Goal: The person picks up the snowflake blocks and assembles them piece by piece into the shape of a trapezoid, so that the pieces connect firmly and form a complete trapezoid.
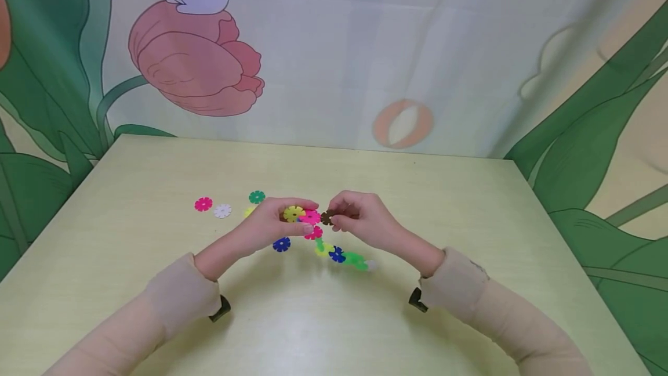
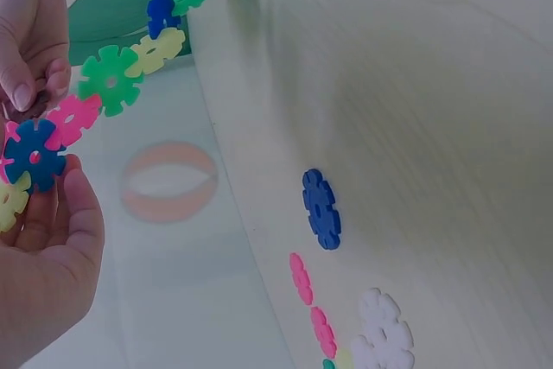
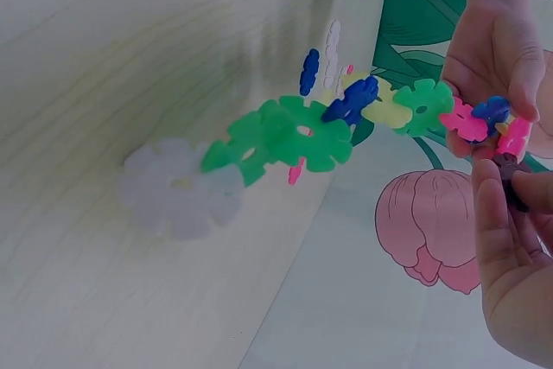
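My left hand (image 1: 270, 222) grips one end of a chain of interlocking plastic snowflake discs. Between its thumb and fingers show a yellow disc (image 1: 293, 213), a blue disc (image 2: 34, 156) and a pink disc (image 1: 312, 217). From there the chain runs through pink, green (image 2: 111, 80), yellow and blue (image 1: 337, 255) discs to a whitish disc (image 3: 181, 186) at its far end. My right hand (image 1: 367, 217) pinches a dark brown disc (image 1: 327, 217) by its edge, close beside the pink disc. Whether those two touch or interlock I cannot tell.
Loose discs lie on the pale wooden table (image 1: 449, 318): pink (image 1: 203, 204), white (image 1: 222, 210), green (image 1: 257, 196) and blue (image 1: 282, 244). A yellow one (image 1: 249, 212) is partly behind my left hand. Behind the table's back edge hangs a printed curtain (image 1: 323, 62).
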`<state>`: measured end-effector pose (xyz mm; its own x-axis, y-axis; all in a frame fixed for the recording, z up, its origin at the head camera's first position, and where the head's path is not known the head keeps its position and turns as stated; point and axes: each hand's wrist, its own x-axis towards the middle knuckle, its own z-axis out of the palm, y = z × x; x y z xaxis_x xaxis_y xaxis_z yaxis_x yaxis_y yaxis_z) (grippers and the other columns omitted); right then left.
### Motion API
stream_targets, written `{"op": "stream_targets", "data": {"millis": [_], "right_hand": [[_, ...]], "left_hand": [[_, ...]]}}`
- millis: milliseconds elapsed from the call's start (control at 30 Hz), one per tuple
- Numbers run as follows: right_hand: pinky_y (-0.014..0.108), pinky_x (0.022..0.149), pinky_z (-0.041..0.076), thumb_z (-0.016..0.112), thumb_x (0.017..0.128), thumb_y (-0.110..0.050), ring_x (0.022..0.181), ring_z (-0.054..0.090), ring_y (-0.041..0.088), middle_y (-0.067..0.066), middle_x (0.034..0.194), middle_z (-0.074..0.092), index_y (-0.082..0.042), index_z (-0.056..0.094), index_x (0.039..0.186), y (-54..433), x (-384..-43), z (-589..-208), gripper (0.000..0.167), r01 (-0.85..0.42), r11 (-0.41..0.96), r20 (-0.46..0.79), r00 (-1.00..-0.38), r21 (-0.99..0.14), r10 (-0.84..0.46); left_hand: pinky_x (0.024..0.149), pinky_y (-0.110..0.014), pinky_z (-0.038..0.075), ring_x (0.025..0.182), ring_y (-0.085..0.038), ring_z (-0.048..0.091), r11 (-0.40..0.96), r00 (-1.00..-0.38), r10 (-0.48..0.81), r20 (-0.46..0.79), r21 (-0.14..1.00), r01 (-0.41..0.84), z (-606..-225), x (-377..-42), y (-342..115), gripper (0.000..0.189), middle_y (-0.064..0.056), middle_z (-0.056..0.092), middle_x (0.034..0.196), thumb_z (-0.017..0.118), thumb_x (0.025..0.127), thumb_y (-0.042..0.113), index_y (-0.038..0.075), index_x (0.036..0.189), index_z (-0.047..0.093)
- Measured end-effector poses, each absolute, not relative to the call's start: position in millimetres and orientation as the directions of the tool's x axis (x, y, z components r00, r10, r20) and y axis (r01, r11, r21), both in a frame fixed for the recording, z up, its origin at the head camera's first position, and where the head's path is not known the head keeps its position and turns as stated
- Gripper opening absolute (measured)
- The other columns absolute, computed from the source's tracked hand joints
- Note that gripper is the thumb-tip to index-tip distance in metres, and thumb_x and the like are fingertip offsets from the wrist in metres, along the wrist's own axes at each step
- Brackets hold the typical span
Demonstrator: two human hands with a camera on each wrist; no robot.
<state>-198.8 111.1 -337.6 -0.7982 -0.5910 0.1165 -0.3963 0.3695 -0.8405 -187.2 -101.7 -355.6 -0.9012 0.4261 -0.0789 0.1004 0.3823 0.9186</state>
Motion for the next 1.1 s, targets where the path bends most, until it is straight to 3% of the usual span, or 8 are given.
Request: {"op": "stream_targets", "data": {"millis": [367, 733, 967, 1100], "right_hand": [[0.022, 0.062, 0.052, 0.057, 0.082, 0.002, 0.068, 0.062, 0.024, 0.013, 0.081, 0.064, -0.001, 0.06, 0.088, 108.4, -196.6, -339.8, 0.008, -0.453, 0.372, 0.147, -0.772, -0.81, -0.619], [0.025, 0.056, 0.051, 0.057, 0.08, 0.005, 0.059, 0.058, 0.012, 0.019, 0.075, 0.062, 0.002, 0.061, 0.083, 108.9, -190.5, -338.8, 0.005, -0.42, 0.35, 0.141, -0.785, -0.837, -0.604], [0.025, 0.057, 0.052, 0.058, 0.081, 0.003, 0.06, 0.059, 0.017, 0.016, 0.078, 0.063, 0.001, 0.062, 0.087, 106.3, -195.1, -341.5, 0.007, -0.418, 0.387, 0.103, -0.777, -0.822, -0.621], [0.021, 0.06, 0.051, 0.057, 0.082, 0.0, 0.063, 0.061, 0.017, 0.014, 0.086, 0.065, -0.001, 0.062, 0.093, 103.1, -198.7, -341.3, 0.012, -0.433, 0.399, 0.08, -0.752, -0.808, -0.654]], "left_hand": [[0.074, -0.028, 0.047, 0.096, -0.016, 0.056, 0.356, -0.894, 0.441, -0.072, 0.929, 0.101, -355.6, -185.1, -99.0, 0.04, -0.004, 0.06, 0.113, 0.066, 0.079, 0.018, 0.015, 0.117, 0.058], [0.059, -0.024, 0.04, 0.08, -0.019, 0.054, 0.415, -0.885, 0.458, -0.084, 0.901, 0.129, -357.3, -188.5, -94.1, 0.041, -0.002, 0.066, 0.1, 0.07, 0.075, 0.023, 0.014, 0.114, 0.061], [0.073, -0.029, 0.046, 0.099, -0.019, 0.054, 0.449, -0.868, 0.492, -0.068, 0.874, 0.186, -361.4, -188.6, -91.3, 0.039, -0.001, 0.062, 0.11, 0.067, 0.077, 0.023, 0.015, 0.114, 0.06], [0.073, -0.029, 0.046, 0.093, -0.017, 0.055, 0.447, -0.85, 0.525, -0.051, 0.866, 0.224, -364.8, -188.5, -90.5, 0.034, 0.002, 0.062, 0.105, 0.066, 0.078, 0.027, 0.016, 0.11, 0.059]]}}
